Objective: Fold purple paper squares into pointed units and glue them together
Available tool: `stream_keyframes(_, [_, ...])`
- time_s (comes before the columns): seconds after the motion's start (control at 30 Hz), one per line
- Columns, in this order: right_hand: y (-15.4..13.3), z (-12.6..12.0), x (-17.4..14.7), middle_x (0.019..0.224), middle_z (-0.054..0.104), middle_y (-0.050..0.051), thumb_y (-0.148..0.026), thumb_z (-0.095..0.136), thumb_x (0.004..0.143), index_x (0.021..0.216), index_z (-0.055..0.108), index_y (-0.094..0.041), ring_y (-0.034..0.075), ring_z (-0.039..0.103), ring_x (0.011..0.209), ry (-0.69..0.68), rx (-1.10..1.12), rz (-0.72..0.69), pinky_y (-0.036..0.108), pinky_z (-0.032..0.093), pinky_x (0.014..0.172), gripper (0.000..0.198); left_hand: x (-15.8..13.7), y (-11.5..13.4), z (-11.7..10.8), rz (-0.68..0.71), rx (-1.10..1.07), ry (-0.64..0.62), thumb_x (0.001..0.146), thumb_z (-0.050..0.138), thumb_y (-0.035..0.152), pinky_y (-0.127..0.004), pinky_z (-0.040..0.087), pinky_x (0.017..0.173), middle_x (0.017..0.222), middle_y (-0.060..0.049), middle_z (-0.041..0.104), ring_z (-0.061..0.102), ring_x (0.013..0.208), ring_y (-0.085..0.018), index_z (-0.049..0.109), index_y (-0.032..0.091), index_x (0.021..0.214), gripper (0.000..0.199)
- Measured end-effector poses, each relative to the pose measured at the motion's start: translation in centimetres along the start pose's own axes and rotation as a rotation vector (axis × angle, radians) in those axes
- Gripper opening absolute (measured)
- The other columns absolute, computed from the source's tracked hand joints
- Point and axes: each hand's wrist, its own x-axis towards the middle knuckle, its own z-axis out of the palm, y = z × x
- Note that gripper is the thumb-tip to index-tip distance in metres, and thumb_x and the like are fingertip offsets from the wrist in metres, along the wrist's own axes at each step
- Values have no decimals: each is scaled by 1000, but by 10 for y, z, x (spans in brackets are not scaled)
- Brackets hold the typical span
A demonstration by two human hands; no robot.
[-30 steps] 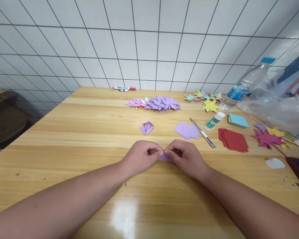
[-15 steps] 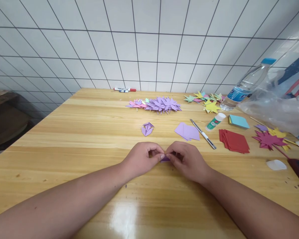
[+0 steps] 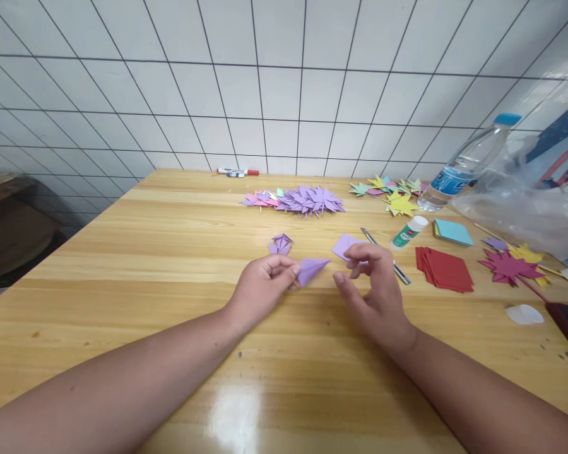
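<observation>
A folded piece of purple paper [image 3: 312, 270] is pinched by its left end in my left hand [image 3: 265, 284]. Its narrow tip points right and slightly up, a little above the table. My right hand [image 3: 373, 290] is apart from it on the right, thumb and fingers spread with nothing between them. Just behind my left hand lies another folded purple paper piece [image 3: 281, 243], its lower part hidden. Flat purple paper sheets [image 3: 345, 244] lie behind my right hand, which partly covers them and the craft knife [image 3: 401, 273].
Purple paper leaves [image 3: 310, 200] are heaped near the tiled wall, left of yellow leaves [image 3: 400, 203]. Markers [image 3: 237, 172] lie at the back. To the right are a glue stick [image 3: 409, 232], red paper [image 3: 445, 269], blue paper [image 3: 453, 231], a water bottle [image 3: 454, 180] and a magenta leaf [image 3: 508, 267].
My right hand has let go of the purple paper and moved right, its fingers opening. My left hand has lifted the paper and turned it so its pointed shape shows.
</observation>
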Motion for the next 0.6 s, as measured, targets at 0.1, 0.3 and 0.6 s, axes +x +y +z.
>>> stream_keyframes(0.1, [-2,2,-1,89,52,3,-31,58,79,100,41,-22,12,49,66,-113,127,142,23,43,56,28,0,2,0,-25,-97,-18,78,58,35,-18,42,48,62,0,64,58,54,-10,58,14,84,21])
stream_keyframes(0.3, [-2,9,4,70,56,0,-40,58,77,85,56,-18,12,50,62,-374,249,378,22,41,54,23,-5,0,4,6,-89,-137,77,59,31,-19,46,55,69,-1,66,61,62,-11,57,15,79,17])
stream_keyframes(0.6, [-1,8,5,64,58,0,-35,57,77,74,60,-17,12,50,58,-400,227,400,22,40,53,19,-5,-1,4,4,15,-225,76,59,26,-23,48,66,73,-2,68,63,70,-13,61,15,74,12])
